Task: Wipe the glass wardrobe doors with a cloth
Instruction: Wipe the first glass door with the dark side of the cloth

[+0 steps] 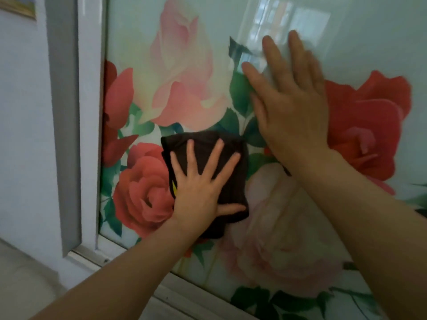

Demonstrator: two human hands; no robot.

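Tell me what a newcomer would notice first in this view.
The big printed roses on the glass wardrobe door fill the view. Low and centre, the left hand presses a dark brown cloth flat against the glass. Up and to its right, the right hand lies spread on the bare glass.

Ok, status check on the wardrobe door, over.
Left hand flat on dark cloth, pressed to glass door. Right hand open on glass. Nothing blocking.

Both arms outstretched, left hand [198, 192] and right hand [291, 107] flat, fingers spread.
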